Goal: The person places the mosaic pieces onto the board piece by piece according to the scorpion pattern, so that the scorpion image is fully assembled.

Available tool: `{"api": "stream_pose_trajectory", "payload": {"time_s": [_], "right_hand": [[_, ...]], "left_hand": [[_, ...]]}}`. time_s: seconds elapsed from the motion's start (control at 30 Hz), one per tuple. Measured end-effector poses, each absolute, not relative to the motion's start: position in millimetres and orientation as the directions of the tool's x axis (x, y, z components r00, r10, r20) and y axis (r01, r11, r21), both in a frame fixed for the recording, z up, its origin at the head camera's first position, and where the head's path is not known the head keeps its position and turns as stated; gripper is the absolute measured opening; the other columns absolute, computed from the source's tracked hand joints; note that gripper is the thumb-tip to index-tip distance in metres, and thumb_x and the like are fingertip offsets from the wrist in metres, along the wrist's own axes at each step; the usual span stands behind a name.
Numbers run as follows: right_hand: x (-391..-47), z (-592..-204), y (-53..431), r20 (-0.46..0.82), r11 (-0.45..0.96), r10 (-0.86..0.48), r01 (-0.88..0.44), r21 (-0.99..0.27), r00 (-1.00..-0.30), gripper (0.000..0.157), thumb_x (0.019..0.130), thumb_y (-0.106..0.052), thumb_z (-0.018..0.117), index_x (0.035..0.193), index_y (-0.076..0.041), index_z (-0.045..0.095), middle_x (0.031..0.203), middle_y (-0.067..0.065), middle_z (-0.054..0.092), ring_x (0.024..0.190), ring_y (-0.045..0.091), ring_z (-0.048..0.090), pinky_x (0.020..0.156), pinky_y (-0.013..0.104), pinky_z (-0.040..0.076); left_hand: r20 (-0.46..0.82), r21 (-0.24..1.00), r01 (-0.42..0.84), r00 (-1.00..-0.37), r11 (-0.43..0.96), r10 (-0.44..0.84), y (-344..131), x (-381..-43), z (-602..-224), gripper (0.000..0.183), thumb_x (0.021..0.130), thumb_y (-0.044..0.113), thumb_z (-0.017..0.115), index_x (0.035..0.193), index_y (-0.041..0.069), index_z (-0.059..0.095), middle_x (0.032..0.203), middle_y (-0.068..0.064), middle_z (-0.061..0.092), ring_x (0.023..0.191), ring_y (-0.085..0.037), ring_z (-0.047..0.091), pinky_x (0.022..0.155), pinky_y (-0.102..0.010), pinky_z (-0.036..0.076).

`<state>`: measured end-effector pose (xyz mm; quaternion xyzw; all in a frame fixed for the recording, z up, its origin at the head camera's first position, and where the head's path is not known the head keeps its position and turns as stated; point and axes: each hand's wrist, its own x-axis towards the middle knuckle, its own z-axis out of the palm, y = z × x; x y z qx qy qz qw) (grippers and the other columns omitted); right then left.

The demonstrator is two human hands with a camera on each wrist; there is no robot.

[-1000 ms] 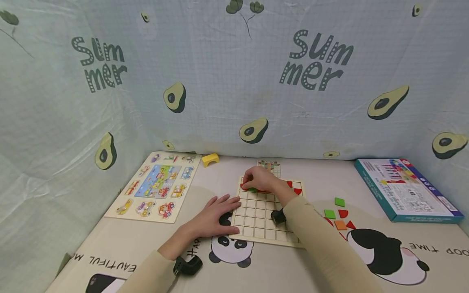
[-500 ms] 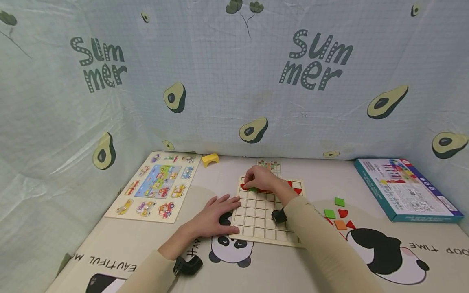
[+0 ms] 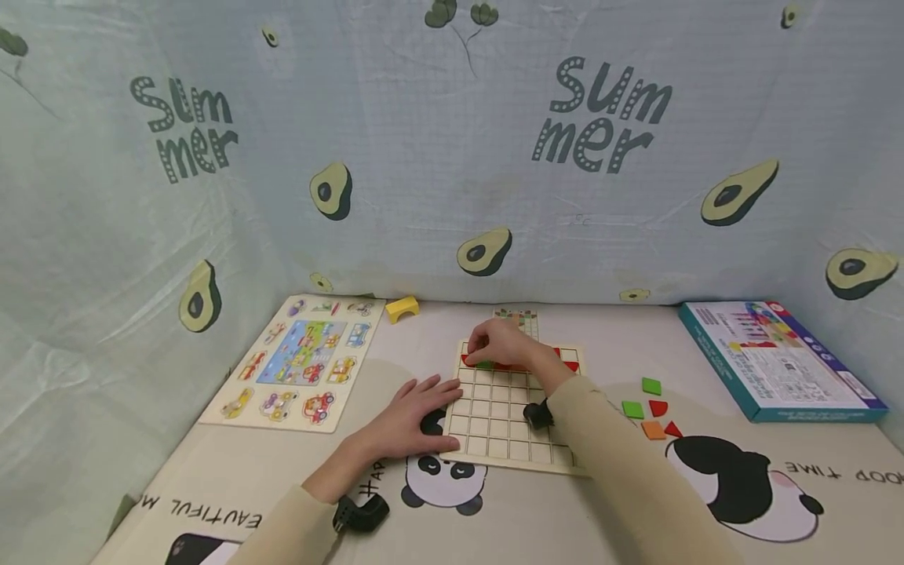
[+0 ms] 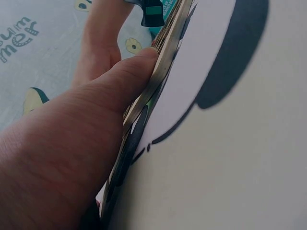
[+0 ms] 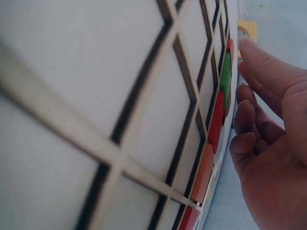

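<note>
Only our head view is shifting slightly since the earlier frame. Our curled right hand (image 3: 500, 344) is staying at a red piece (image 3: 464, 360) near the far left corner of the grid board (image 3: 500, 408), whether pinching we cannot tell; our spread left hand (image 3: 415, 420) is touching the board's left edge.

The head view looks forward and down; both close-up wrist views share its lower-centre grid board (image 3: 499, 408).

"Summer" on the curtain (image 3: 410, 141), "EAUTIFUL", "HAP" and "TIME" on the tablecloth (image 3: 268, 463)
</note>
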<state>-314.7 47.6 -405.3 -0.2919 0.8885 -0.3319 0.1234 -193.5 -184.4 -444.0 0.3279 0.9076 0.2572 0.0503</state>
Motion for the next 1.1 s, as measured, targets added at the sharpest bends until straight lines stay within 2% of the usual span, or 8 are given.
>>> {"api": "stream_pose_trajectory", "payload": {"time_s": [0.3, 0.63, 1.1], "right_hand": [[-316, -407, 49, -0.044, 0.631, -0.593, -0.43, -0.646, -0.804, 0.009, 0.092, -0.015, 0.077, 0.087, -0.01, 0.072, 0.081, -0.002, 0.064, 0.075, 0.014, 0.055, 0.073, 0.028, 0.049], [-315, -402, 68, -0.016, 0.533, -0.627, -0.415, -0.737, -0.779, 0.008, 0.094, -0.014, 0.074, 0.097, -0.008, 0.072, 0.088, 0.0, 0.067, 0.077, 0.015, 0.058, 0.074, 0.03, 0.051], [-305, -385, 103, -0.003, 0.501, -0.667, -0.444, -0.743, -0.745, 0.015, 0.093, -0.014, 0.074, 0.103, -0.004, 0.073, 0.096, 0.002, 0.064, 0.086, 0.021, 0.057, 0.079, 0.035, 0.05]], "left_hand": [[0.074, 0.516, 0.558, -0.785, 0.65, 0.615, -185, -192, -445, 0.079, 0.09, 0.053, 0.071, 0.153, 0.013, 0.047, 0.16, -0.002, 0.037, 0.151, -0.033, 0.019, 0.118, -0.06, 0.008], [0.054, 0.512, 0.547, -0.79, 0.663, 0.61, -184, -193, -446, 0.081, 0.089, 0.055, 0.07, 0.154, 0.015, 0.045, 0.162, 0.0, 0.035, 0.152, -0.029, 0.018, 0.119, -0.056, 0.007], [0.054, 0.504, 0.553, -0.787, 0.663, 0.615, -185, -194, -444, 0.08, 0.09, 0.055, 0.069, 0.154, 0.015, 0.045, 0.161, -0.001, 0.035, 0.152, -0.03, 0.018, 0.119, -0.057, 0.008]]}}
